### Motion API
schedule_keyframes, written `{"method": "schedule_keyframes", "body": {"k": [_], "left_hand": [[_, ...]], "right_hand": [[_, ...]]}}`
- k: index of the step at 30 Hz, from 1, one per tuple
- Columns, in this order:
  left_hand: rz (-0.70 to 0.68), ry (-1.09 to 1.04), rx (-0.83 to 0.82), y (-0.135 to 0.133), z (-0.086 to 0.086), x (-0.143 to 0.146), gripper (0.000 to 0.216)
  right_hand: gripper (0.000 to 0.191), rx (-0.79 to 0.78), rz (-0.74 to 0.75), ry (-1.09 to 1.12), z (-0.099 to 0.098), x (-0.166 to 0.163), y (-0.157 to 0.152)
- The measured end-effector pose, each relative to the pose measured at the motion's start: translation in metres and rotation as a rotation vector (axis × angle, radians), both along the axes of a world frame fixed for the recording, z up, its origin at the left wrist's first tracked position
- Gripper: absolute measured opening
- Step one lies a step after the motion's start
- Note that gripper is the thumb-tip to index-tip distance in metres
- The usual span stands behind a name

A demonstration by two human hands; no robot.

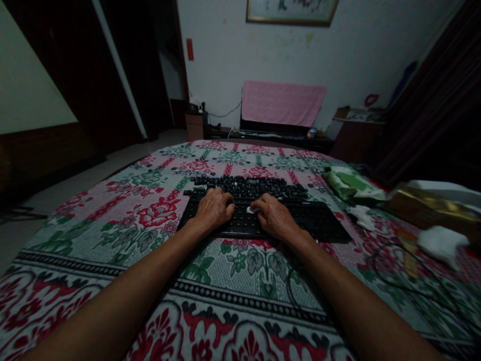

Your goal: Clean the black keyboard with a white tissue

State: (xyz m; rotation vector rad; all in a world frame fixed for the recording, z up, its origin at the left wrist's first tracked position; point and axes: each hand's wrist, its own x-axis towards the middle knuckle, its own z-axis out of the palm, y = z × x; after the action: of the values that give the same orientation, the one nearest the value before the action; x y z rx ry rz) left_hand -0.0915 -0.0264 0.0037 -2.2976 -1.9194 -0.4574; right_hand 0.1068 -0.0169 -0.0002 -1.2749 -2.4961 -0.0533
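A black keyboard base with its keycaps off lies across the patterned bed cover, rows of small key mounts showing. My left hand rests on its left part, fingers curled at the far edge; what is under the fingertips is hidden. Over the middle, my right hand pinches a small white wipe against the base. Just beyond the base, loose black keycaps are spread in a wide heap.
To the right lie a green tissue pack, crumpled white tissue, a brush, a white bundle and a gold box. A black cable loops over the cover. A pink cloth hangs beyond.
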Motion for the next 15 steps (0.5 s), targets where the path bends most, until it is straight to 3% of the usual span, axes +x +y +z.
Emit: {"method": "schedule_keyframes", "body": {"k": [8, 15], "left_hand": [[-0.002, -0.034, -0.079, 0.020, 0.004, 0.012, 0.024], [-0.040, -0.102, 0.003, 0.019, -0.005, 0.007, 0.023]], "right_hand": [[0.027, 0.010, 0.027, 0.034, -0.003, 0.003, 0.001], [0.025, 0.021, 0.015, -0.004, 0.002, 0.004, -0.002]]}}
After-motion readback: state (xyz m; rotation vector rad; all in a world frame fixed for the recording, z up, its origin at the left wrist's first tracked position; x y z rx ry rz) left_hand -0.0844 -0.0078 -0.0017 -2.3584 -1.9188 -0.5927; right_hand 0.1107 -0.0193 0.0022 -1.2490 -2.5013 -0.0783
